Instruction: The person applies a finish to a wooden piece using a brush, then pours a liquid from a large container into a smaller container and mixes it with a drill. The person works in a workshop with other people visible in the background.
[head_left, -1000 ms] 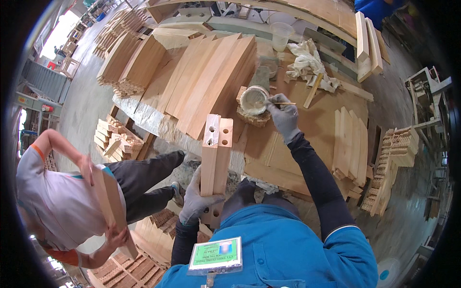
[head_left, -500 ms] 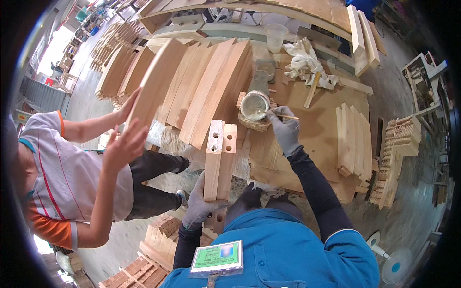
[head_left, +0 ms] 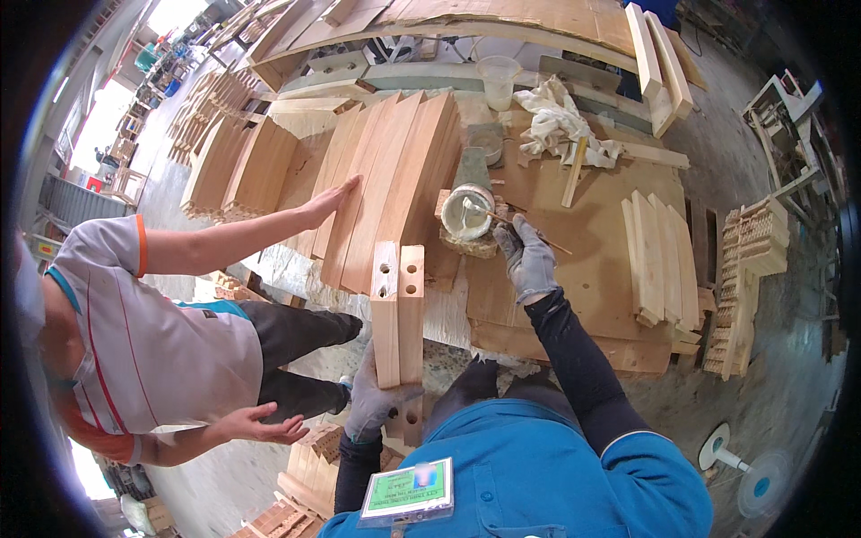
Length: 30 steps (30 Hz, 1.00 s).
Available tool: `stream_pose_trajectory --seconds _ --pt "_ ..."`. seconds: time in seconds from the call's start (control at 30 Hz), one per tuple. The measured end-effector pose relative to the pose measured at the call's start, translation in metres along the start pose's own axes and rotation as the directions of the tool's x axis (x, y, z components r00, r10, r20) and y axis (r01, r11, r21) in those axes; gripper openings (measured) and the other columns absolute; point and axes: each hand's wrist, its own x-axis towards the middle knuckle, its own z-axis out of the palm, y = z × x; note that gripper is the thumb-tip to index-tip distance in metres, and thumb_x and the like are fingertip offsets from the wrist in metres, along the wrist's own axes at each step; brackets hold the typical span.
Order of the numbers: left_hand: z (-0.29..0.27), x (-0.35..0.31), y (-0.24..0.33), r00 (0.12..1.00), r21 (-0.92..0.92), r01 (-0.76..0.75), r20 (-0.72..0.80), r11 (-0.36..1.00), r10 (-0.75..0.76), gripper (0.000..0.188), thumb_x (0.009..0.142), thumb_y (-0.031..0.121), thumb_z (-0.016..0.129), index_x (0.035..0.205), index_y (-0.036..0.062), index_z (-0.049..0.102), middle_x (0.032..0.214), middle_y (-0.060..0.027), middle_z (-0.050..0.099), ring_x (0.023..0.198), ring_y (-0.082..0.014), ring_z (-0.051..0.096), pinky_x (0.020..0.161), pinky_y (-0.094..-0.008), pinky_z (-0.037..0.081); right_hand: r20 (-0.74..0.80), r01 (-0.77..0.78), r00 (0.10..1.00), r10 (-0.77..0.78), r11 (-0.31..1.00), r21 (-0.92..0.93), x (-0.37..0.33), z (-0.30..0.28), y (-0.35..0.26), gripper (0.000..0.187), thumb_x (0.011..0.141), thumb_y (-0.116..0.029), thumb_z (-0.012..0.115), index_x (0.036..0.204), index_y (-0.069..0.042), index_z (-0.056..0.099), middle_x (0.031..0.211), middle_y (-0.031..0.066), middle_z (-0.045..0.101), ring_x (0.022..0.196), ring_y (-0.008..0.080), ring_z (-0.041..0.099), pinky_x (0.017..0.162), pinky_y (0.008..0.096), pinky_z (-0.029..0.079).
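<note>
My left hand (head_left: 369,402), in a grey glove, is closed around the lower part of some wooden pieces (head_left: 397,323) held side by side. Their upper ends have round drilled holes, and the left end face looks whiter than the other. In my gloved right hand (head_left: 529,262) a thin wooden stick (head_left: 558,246) is pinched. Its far end reaches into a small round cup (head_left: 468,221) of white paste, set on a pasty wooden block; white clings to the stick there.
A co-worker's hand (head_left: 332,203) rests by a row of long curved boards (head_left: 395,170) at left. Beyond the cup are a crumpled white cloth (head_left: 554,121) and a clear plastic cup (head_left: 498,82). Shorter boards (head_left: 659,260) lie right on the cardboard-covered table (head_left: 574,296).
The co-worker has let go of the raised board and now reaches to the row with one hand, the other lowered. My stick's end now shows inside the paste cup.
</note>
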Motion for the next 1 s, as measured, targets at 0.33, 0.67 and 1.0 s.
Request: stream_pose_trajectory --seconds 0.33,0.67,1.0 --pt "0.021 0.014 0.023 0.989 -0.174 -0.076 0.109 0.982 0.096 0.091 0.053 0.007 0.078 0.131 0.0033 0.031 0.114 -0.0080 0.052 0.103 -0.0166 0.051 0.088 -0.0309 0.042 0.014 -0.016 1.000 0.016 0.999 -0.032 -0.021 0.019 -0.038 0.009 0.085 -0.011 0.057 0.089 -0.003 0.058 0.083 0.0088 0.062 0.071 0.0174 0.063 0.064 0.0287 0.057" --pt "0.068 0.018 0.066 0.929 -0.128 -0.148 0.321 0.981 0.182 0.100 0.050 0.010 0.081 0.134 0.0033 0.028 0.121 -0.0088 0.049 0.110 -0.0166 0.047 0.093 -0.0312 0.039 0.257 0.423 0.899 -0.356 0.859 -0.290 -0.114 0.048 -0.142 0.009 0.085 -0.009 0.057 0.077 -0.006 0.054 0.076 0.0090 0.061 0.065 0.0175 0.063 0.057 0.0291 0.056" --pt "0.113 0.025 0.087 0.840 -0.097 -0.235 0.480 0.967 0.252 0.101 0.048 0.010 0.082 0.134 0.0027 0.029 0.123 -0.0096 0.048 0.112 -0.0166 0.045 0.095 -0.0316 0.037 0.290 0.469 0.866 -0.408 0.863 -0.189 -0.144 0.022 -0.197 0.010 0.079 0.008 0.055 0.079 -0.001 0.051 0.092 0.0172 0.059 0.089 0.0234 0.060 0.080 0.0354 0.054"
